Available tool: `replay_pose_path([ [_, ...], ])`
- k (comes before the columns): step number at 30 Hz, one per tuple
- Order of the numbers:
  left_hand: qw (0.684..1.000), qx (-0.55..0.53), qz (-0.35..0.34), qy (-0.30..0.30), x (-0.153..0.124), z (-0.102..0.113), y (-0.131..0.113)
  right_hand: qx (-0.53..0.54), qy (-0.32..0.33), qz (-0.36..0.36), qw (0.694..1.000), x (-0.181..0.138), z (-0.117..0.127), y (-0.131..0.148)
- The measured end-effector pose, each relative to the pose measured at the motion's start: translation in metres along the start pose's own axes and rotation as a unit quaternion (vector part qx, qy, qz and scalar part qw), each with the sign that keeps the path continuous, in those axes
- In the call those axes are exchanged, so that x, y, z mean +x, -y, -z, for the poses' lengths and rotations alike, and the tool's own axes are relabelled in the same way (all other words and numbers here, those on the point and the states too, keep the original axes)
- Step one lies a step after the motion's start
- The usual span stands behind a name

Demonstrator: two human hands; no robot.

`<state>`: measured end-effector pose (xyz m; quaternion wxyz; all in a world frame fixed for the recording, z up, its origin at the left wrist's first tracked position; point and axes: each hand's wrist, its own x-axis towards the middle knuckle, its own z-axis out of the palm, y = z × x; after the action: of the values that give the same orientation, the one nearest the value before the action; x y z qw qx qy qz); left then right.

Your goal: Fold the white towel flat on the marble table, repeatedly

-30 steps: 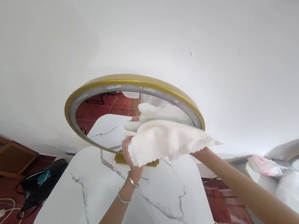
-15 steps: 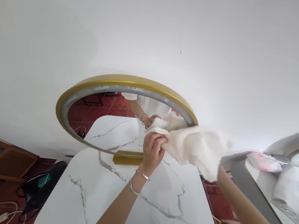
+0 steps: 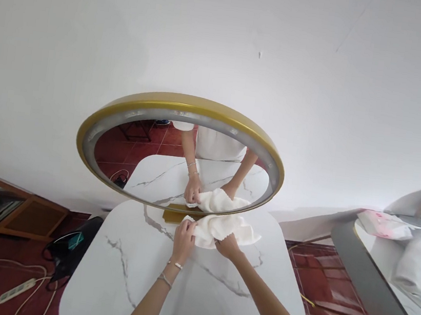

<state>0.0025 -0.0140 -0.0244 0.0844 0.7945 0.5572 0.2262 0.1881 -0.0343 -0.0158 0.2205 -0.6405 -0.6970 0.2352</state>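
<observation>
From my end of the feed, both hands are down at the far edge of the white marble-look surface with grey veins (image 3: 206,307), closed on a crumpled white cloth (image 3: 224,227). The left hand (image 3: 184,237), with thin bracelets (image 3: 175,265) on its wrist, has its fingers curled around the cloth's left end. The right hand (image 3: 227,246) pinches the bunched middle from below, its fingertips hidden in the folds. The cloth lies gathered in a loose wad on the surface, just in front of the gold base (image 3: 171,216) of the round gold-framed mirror (image 3: 180,153), which stands upright against the white wall (image 3: 226,35). The cloth is not touching the glass. I judge the work to be at a gathering or refolding stage rather than a wiping one. The glass gives a clean reflection of the hands, the cloth and the tabletop, with no streaks or smears that I can make out, so the mirror face looks finished as far as I can tell. The surface itself shows no wet marks or crumbs, though its veining could hide them, and I can't tell whether it has been wiped. On the red tiled floor (image 3: 314,279) to the left sit a black bag (image 3: 70,250) and a white power strip (image 3: 16,291), both untouched.
</observation>
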Motion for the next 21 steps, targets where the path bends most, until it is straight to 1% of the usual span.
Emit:
replay_pose_path([
  [2,1.000,0.014,0.009,-0.014,-0.001,0.004,0.005,0.000,0.013,0.012,1.000,0.006,-0.010,0.002],
  [4,0.999,0.029,-0.004,-0.032,0.000,0.010,0.006,0.004,0.015,0.019,1.000,0.004,-0.013,0.002],
  [6,0.997,0.034,-0.044,-0.045,0.001,0.019,0.002,0.009,0.005,0.012,1.000,-0.009,-0.010,-0.001],
  [8,0.994,0.020,-0.101,-0.039,0.000,0.029,-0.003,0.010,-0.019,-0.012,1.000,-0.030,-0.004,-0.007],
  [9,0.991,0.007,-0.129,-0.033,0.000,0.035,-0.007,0.009,-0.045,-0.025,0.999,-0.042,0.000,-0.009],
  [10,0.988,-0.007,-0.153,-0.027,-0.001,0.041,-0.010,0.007,-0.088,-0.031,0.996,-0.053,0.005,-0.012],
  [11,0.985,-0.020,-0.172,-0.023,-0.001,0.048,-0.013,0.004,-0.144,-0.026,0.989,-0.062,0.009,-0.014],
  [13,0.977,-0.033,-0.207,-0.025,0.000,0.061,-0.020,-0.011,-0.265,0.015,0.964,-0.071,0.019,-0.017],
  [14,0.973,-0.034,-0.225,-0.029,0.000,0.068,-0.023,-0.021,-0.315,0.039,0.948,-0.072,0.024,-0.017],
  [15,0.969,-0.033,-0.245,-0.030,0.001,0.074,-0.026,-0.032,-0.344,0.056,0.937,-0.071,0.030,-0.018],
  [16,0.964,-0.032,-0.263,-0.030,0.002,0.081,-0.030,-0.041,-0.347,0.064,0.935,-0.068,0.037,-0.018],
  [17,0.960,-0.031,-0.276,-0.029,0.003,0.089,-0.033,-0.043,-0.331,0.066,0.940,-0.064,0.043,-0.018],
  [19,0.958,-0.031,-0.285,-0.025,0.005,0.103,-0.038,-0.018,-0.266,0.059,0.962,-0.060,0.058,-0.019],
  [21,0.960,-0.034,-0.276,-0.021,0.005,0.118,-0.042,0.039,-0.197,0.052,0.978,-0.062,0.074,-0.018],
])
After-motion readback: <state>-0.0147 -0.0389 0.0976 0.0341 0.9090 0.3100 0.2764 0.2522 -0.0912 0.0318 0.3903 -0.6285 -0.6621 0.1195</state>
